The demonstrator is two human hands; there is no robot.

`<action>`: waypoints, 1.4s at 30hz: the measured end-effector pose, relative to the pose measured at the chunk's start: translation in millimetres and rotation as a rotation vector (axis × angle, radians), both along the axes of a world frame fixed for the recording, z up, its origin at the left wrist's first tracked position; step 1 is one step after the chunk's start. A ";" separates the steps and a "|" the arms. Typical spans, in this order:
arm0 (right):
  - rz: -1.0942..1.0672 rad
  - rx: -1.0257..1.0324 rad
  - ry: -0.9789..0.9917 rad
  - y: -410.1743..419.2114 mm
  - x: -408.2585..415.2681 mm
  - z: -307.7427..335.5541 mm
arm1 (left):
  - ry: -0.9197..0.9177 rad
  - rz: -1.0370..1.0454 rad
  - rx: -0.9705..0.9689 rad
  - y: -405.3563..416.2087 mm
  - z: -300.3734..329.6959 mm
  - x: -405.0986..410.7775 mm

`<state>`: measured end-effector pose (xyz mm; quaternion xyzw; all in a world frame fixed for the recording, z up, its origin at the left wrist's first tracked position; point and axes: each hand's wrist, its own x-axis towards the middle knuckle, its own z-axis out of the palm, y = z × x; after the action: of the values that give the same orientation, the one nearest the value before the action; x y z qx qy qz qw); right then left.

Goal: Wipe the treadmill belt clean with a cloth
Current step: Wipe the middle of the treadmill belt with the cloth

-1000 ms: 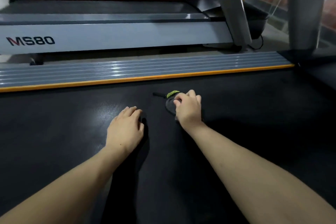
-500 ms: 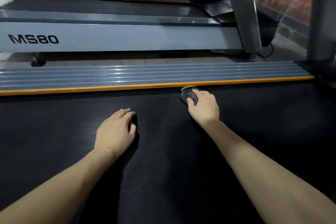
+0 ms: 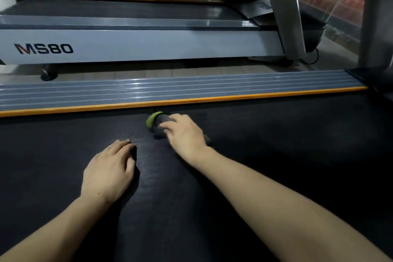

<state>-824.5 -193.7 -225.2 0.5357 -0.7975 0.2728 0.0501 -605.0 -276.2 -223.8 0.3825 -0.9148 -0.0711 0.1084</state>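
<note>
The black textured treadmill belt (image 3: 265, 155) fills the lower part of the view. My right hand (image 3: 186, 135) presses a small dark grey cloth with a green edge (image 3: 158, 122) flat on the belt, a short way below the orange strip. Most of the cloth is hidden under the fingers. My left hand (image 3: 109, 171) rests palm down on the belt to the left and nearer to me, fingers together, holding nothing.
An orange strip (image 3: 180, 101) and a ribbed grey side rail (image 3: 170, 89) border the belt's far side. Beyond a narrow floor gap stands another treadmill marked MS80 (image 3: 43, 49) with a grey upright (image 3: 282, 6). A dark post (image 3: 374, 17) rises at right.
My right hand slid the cloth from mid-belt out to the orange strip, then back a little toward me and leftward. My left hand stayed planted on the belt.
</note>
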 end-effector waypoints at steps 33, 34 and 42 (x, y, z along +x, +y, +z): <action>-0.198 -0.060 0.035 -37.4 47.5 13.8 | 0.115 0.066 -0.072 2.6 -9.3 -1.9; -0.093 -0.018 0.012 -47.7 58.3 12.2 | 0.112 0.063 -0.074 2.1 -9.6 -1.0; -0.478 0.014 0.072 99.2 -139.8 19.4 | 0.113 0.046 -0.060 0.5 -8.3 -2.3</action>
<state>-964.2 -94.5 -205.8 0.3415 -0.9012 0.2284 0.1380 -607.3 -275.7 -232.1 0.3955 -0.8999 -0.0624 0.1727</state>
